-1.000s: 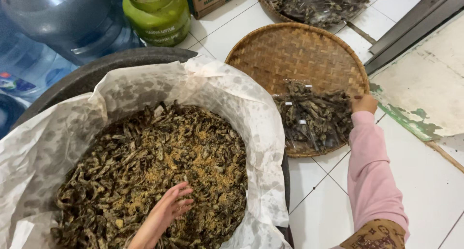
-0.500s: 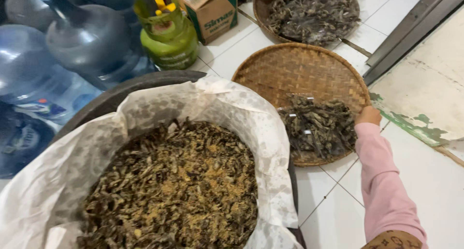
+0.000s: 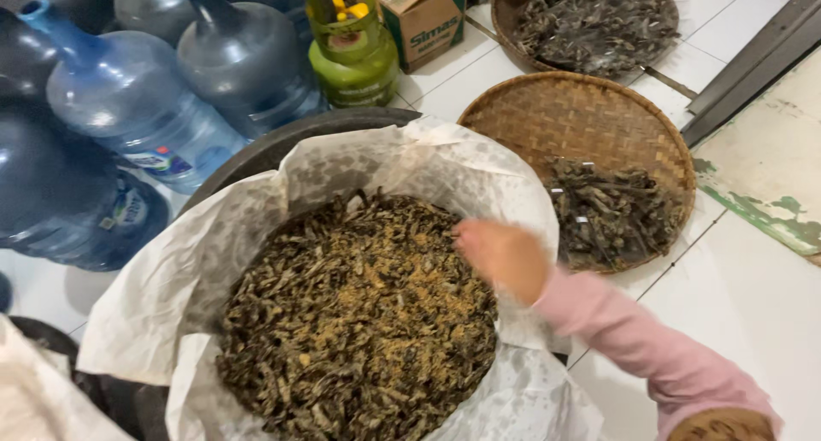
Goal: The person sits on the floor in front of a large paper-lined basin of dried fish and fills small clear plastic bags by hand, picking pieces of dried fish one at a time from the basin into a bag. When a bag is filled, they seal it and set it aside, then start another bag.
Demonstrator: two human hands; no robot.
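Our right hand [image 3: 505, 257] has left the woven tray [image 3: 547, 116], where it rested at the tray's far edge a second ago, and now hangs over the tub [image 3: 282, 146] at about 3 o'clock on its rim. It is blurred with motion, so we cannot tell whether the fingers are curled or spread, nor whether they hold anything. Our pink sleeve [image 3: 641, 347] runs back toward 5 o'clock. Our left hand, which lay in the fish a second ago, is out of view.

The dried fish [image 3: 342, 321], mixed with orange-brown crumbs, fill the tub, which is lined with white paper [image 3: 410, 163]. A smaller heap [image 3: 611, 214] lies on the tray at 2 o'clock from the tub, in the tray's near half; the far half is bare weave. We judge the hand has gone back to the tub for more fish, and that the sorting is far from finished, going by how much fills the tub.

A second tray [image 3: 658, 9] of fish sits at 1 o'clock. At 12 o'clock stand a green gas cylinder [image 3: 355, 65] and a cardboard box [image 3: 432, 22], with water jugs [image 3: 137, 107] from 10 to 11 o'clock.
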